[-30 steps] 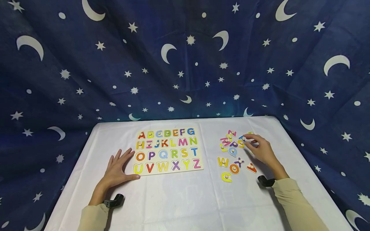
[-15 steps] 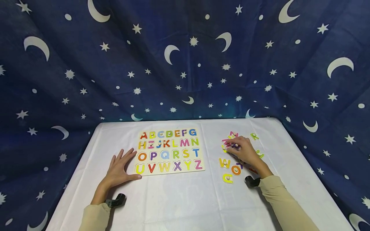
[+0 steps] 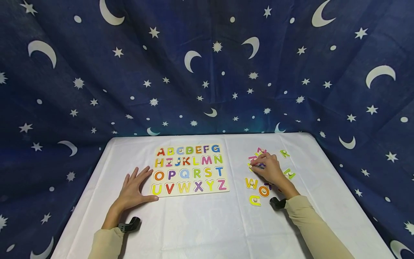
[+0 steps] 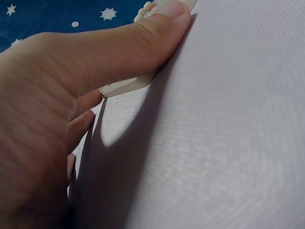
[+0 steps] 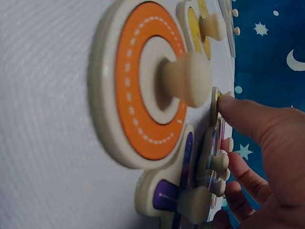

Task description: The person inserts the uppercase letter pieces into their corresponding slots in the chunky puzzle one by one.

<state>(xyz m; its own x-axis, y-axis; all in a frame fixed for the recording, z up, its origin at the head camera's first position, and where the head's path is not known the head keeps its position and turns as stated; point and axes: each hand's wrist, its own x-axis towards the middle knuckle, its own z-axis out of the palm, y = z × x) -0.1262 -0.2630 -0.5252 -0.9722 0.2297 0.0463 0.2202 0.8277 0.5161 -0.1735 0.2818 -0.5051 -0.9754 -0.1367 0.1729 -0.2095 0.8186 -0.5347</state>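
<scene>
My left hand (image 3: 134, 190) rests spread at the left side of the wooden alphabet board (image 3: 191, 179). Its thumb (image 4: 167, 19) lies against the board's near edge, while the other fingers reach along the left edge. Over the letter pile at the right, my right hand (image 3: 270, 169) is lowered with fingers bent. The right thumb (image 5: 233, 107) touches a yellow letter piece (image 3: 250, 166) beside its knob; a gap shows between thumb and forefinger. Part of the pile is hidden under this hand. Knobbed letters fill the board's top row and part of the second.
Near the right hand lie an orange O (image 3: 263, 191), a purple X (image 5: 167, 195), a yellow W (image 3: 251, 183) and a yellow U (image 3: 254, 200). A green R (image 3: 284, 153) and a green N (image 3: 289, 174) lie farther right. A starry cloth (image 3: 207, 72) hangs behind the table.
My right hand has moved left across the pile, from a blue letter to the yellow piece. The green R and N now show beside it. My left hand has stayed at the board.
</scene>
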